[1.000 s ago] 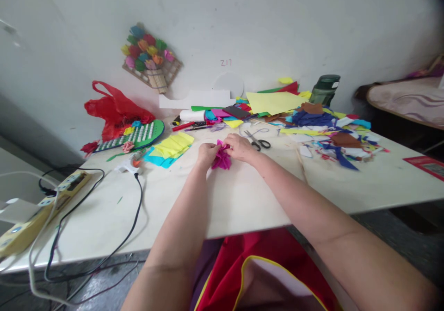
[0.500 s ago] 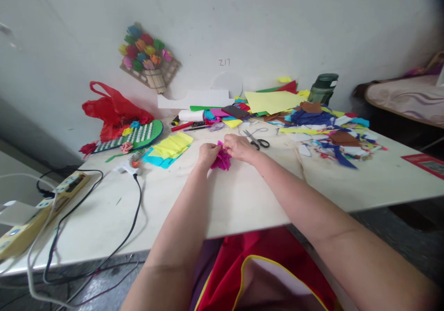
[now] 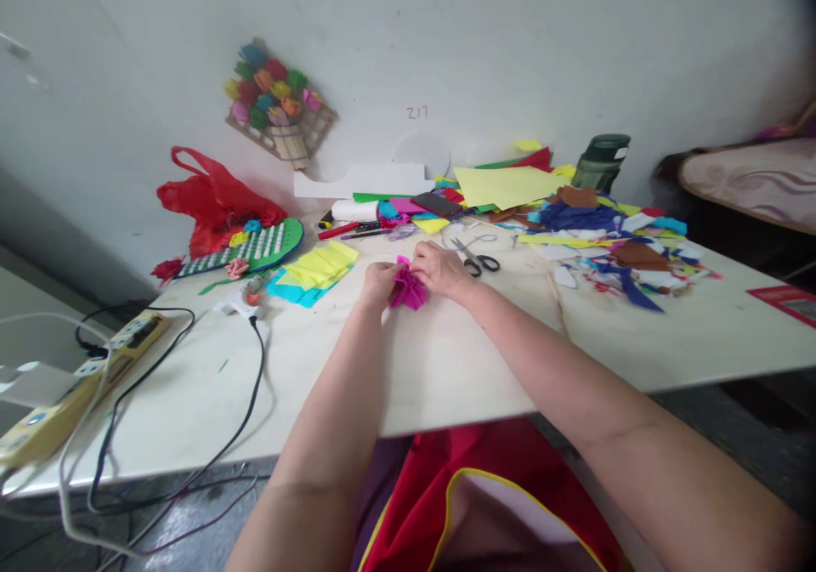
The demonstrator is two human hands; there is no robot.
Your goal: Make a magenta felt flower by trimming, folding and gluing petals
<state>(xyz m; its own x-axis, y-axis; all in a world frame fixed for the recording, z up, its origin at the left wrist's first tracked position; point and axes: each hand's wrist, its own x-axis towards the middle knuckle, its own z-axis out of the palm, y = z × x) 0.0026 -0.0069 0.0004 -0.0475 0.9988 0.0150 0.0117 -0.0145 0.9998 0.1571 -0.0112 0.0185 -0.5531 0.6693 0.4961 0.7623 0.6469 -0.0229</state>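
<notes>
1. In the head view, the person's left hand pinches the left side of the magenta paper, its fingers drawn together on it.
2. The right hand grips the same paper from the upper right, fingers bent and gathered close; the fingertips are too small to make out exactly.
3. The paper, crumpled into ruffled folds, is between the two hands, over the middle of the table.
4. The scissors lie just beyond the right hand, black handles towards the right.
5. Left of the left hand, yellow sheets lie partly over blue sheets.
6. Further left is the glue gun, its dark cord running down past the table's near edge.
7. Behind it, a green board bearing paper flowers lies by a red bag.
8. Coloured scraps spread across the table's right side, with a bottle standing behind them.
</notes>
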